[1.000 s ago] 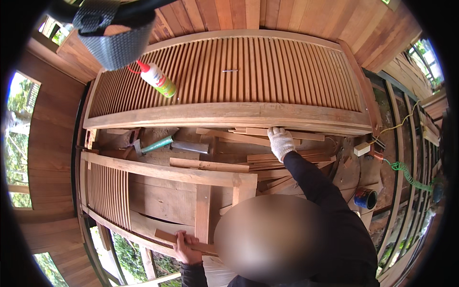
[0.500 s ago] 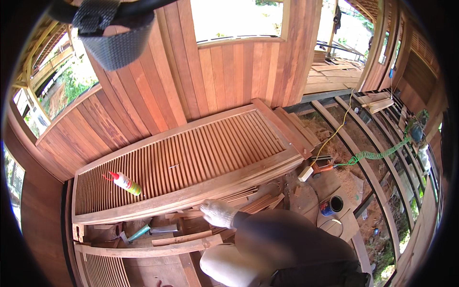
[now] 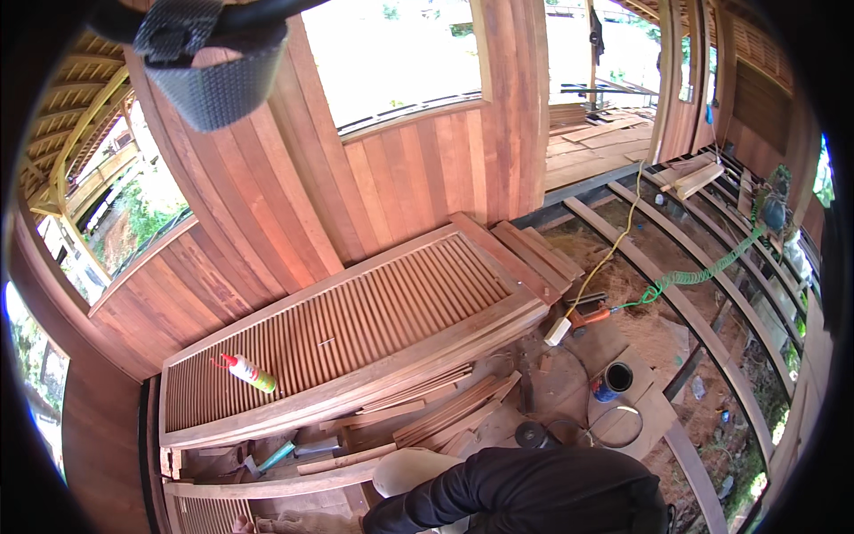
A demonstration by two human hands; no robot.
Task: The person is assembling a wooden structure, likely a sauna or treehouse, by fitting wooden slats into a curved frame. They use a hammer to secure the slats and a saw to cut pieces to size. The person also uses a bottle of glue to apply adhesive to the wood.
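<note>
My right hand [image 3: 311,521], in a pale work glove, is low at the bottom edge, at the end of a dark-sleeved arm [image 3: 507,489]. It lies over the near louvred panel [image 3: 209,513], and its fingers are partly cut off. Just left of it a few fingertips [image 3: 242,525] show, apparently my left hand's; the rest is out of frame. Beyond lies a large wooden louvred panel [image 3: 356,343], with a red-capped glue bottle [image 3: 252,374] on its slats. Between the panels rest a teal-handled tool [image 3: 276,457] and loose wood strips [image 3: 454,411].
At right are a dark paint can [image 3: 614,381], an orange-handled tool [image 3: 592,315] on a green coiled hose [image 3: 703,274], and a yellow cord [image 3: 623,233] with a white socket [image 3: 558,332]. Open floor joists [image 3: 676,294] leave gaps. My knee [image 3: 414,470] is beside the near panel.
My gloved right hand has moved from the large panel's near edge down and left to the near panel. The view has shifted, so the large panel sits lower.
</note>
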